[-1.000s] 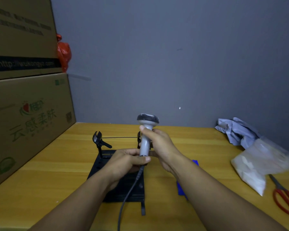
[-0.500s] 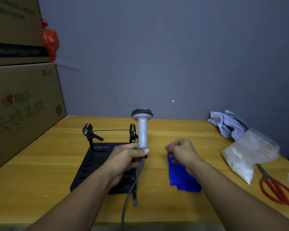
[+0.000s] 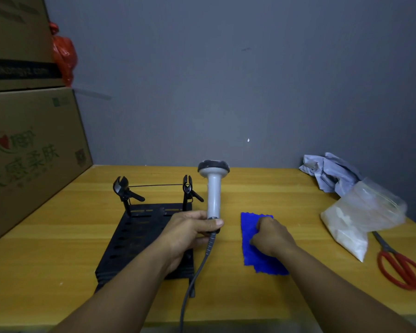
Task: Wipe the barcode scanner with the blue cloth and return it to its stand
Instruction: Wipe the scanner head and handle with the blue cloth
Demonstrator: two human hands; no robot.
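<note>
A: Why is the scanner (image 3: 213,188) standing upright like that?

B: The left hand (image 3: 190,230) is closed around the bottom of its handle, just where the cable (image 3: 197,265) comes out, so the whole grey shaft and the dark head are bare and easy to reach for wiping. It is held in the air just right of the black stand (image 3: 139,239), not in it.

A: And the right hand (image 3: 270,235)?

B: It rests on the blue cloth (image 3: 252,236), which lies flat on the desk (image 3: 58,248) just right of the scanner. The fingers are curled down onto the fabric; I judge it is gathering the cloth, but I cannot tell whether it has pinched it yet.

A: So no wiping so far?

B: The cloth and scanner are apart. The stand's two clips (image 3: 187,187) stand empty, ready to take the scanner afterward.
</note>
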